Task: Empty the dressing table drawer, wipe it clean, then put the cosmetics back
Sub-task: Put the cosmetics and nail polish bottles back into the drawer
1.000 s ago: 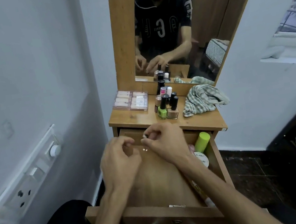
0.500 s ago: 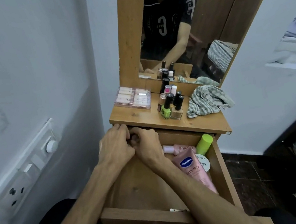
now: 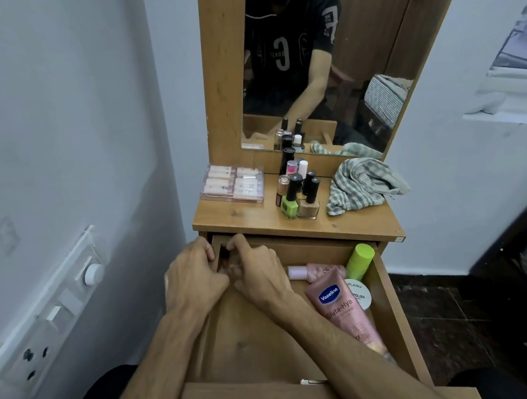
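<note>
Soft, fairly dim daylight enters from the window (image 3: pixel 522 55) at the right edge of the frame, leaving the wall (image 3: pixel 34 114) on the left evenly grey-blue with a broad, soft-edged shadow across its lower half. The far left corner of the drawer (image 3: pixel 244 347), at frame centre where the hands (image 3: pixel 225 274) meet, sits in deep shadow, and the floor at lower right is nearly black. The wide lens bends straight lines near the edges, the switch panel (image 3: pixel 40 324) at lower left looks stretched and soft, and the whole frame is slightly smeared, with no harsh glare even in the mirror (image 3: pixel 318 52).
</note>
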`<action>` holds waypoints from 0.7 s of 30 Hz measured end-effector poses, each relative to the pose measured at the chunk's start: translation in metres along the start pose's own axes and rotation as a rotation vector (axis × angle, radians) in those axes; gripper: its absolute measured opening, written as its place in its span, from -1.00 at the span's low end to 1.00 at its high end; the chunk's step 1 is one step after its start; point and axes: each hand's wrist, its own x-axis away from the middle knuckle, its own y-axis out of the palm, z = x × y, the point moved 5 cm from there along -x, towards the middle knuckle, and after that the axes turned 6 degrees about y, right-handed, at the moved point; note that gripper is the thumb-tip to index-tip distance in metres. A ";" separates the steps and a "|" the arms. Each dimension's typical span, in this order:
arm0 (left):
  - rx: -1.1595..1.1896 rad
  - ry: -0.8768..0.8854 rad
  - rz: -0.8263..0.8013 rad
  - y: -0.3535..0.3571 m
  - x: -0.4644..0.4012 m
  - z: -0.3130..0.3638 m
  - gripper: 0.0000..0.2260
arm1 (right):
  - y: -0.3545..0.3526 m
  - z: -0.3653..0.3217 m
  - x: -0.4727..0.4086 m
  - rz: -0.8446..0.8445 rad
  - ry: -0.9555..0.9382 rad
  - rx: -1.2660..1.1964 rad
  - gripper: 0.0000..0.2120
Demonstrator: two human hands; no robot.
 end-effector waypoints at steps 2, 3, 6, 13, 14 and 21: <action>-0.030 0.006 -0.001 0.001 0.000 -0.001 -0.74 | -0.009 -0.004 0.003 0.041 -0.017 0.031 -0.65; -0.038 0.010 0.001 0.001 0.000 -0.001 -0.74 | -0.017 -0.007 0.005 0.088 -0.038 0.033 -0.71; -0.058 0.036 0.027 0.002 -0.002 0.000 -0.73 | -0.061 -0.007 0.021 0.389 -0.075 -0.114 -0.89; -0.182 0.217 0.108 -0.001 -0.002 0.016 -0.80 | -0.168 0.043 0.030 0.818 0.159 -0.206 -0.71; -0.185 0.235 0.110 -0.001 -0.001 0.018 -0.81 | -0.169 0.047 0.026 0.784 0.185 -0.166 -0.67; -0.139 0.229 0.102 -0.005 0.000 0.022 -0.87 | -0.160 0.051 0.009 0.708 0.180 -0.104 -0.74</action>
